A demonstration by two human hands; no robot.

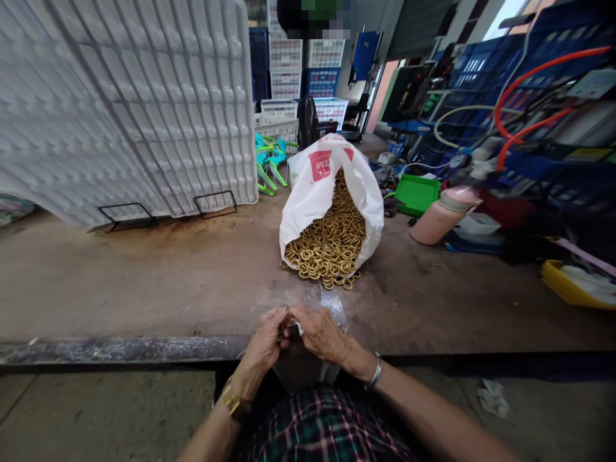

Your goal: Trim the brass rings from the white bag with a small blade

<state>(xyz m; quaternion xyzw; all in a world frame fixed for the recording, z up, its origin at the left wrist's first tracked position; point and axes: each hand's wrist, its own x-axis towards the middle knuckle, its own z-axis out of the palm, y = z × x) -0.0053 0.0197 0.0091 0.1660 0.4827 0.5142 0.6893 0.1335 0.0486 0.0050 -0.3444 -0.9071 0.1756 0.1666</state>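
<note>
My left hand (pixel 265 339) is closed at the front edge of the table, with what look like a few brass rings (pixel 282 331) between its fingers. Against its fingertips, my right hand (pixel 323 335) is closed in a pinch. A small pale piece shows under the right fingers, too small to name. Just beyond both hands, a white plastic bag (pixel 303 199) lies on its side with its mouth towards me. Many brass rings (pixel 332 240) fill it, and several have spilled onto the tabletop at its mouth.
White ribbed plastic trays (pixel 192 109) stand upright in black wire holders at the left. To the right are a pink bottle (pixel 440 215), a green tray (pixel 418 194) and a yellow basket (pixel 572 285). Stacked crates (pixel 286 83) stand behind the wooden table (pixel 144 282).
</note>
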